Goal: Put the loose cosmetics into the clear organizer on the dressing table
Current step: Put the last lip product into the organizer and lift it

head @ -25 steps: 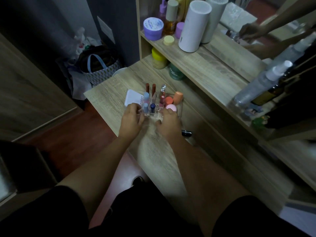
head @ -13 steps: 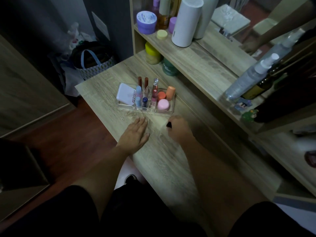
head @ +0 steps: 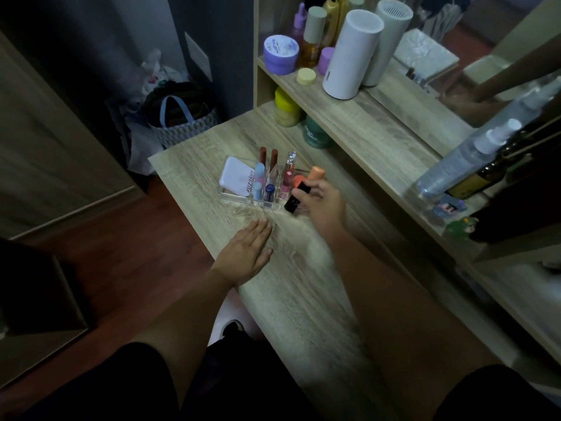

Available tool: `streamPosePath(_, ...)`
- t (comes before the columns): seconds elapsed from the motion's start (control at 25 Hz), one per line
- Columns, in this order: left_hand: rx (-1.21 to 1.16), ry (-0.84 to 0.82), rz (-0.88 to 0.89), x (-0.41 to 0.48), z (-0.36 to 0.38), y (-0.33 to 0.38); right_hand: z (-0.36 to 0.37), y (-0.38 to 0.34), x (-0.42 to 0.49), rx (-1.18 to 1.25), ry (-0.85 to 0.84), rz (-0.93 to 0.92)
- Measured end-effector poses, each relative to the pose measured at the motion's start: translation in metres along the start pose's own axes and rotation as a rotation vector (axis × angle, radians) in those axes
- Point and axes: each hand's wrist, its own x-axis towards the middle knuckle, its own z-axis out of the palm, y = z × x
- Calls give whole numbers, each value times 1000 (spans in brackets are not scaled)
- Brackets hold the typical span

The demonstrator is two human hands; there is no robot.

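Head view: the right hand pinches a short black lipstick tube between thumb and fingertips, the tube tilted and sticking out to the left of the grip. It hangs just beside the right end of the clear plastic organizer, near its front edge, over the pale wood-grain dressing table. In front of the organizer, the left hand lies flat on the table, fingers together, holding nothing.
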Motion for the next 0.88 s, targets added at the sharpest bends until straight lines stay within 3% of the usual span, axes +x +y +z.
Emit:
streamPosePath(0.2,8,28,11,-2,1,0,11,1,2,-170,107,-156)
streamPosePath(0.44,16,56,21,-2,1,2,19,10,-8,-319,111,-214)
streamPosePath(0.88,11,45,6,-2,5,-1,28,11,-8,-248,107,-304)
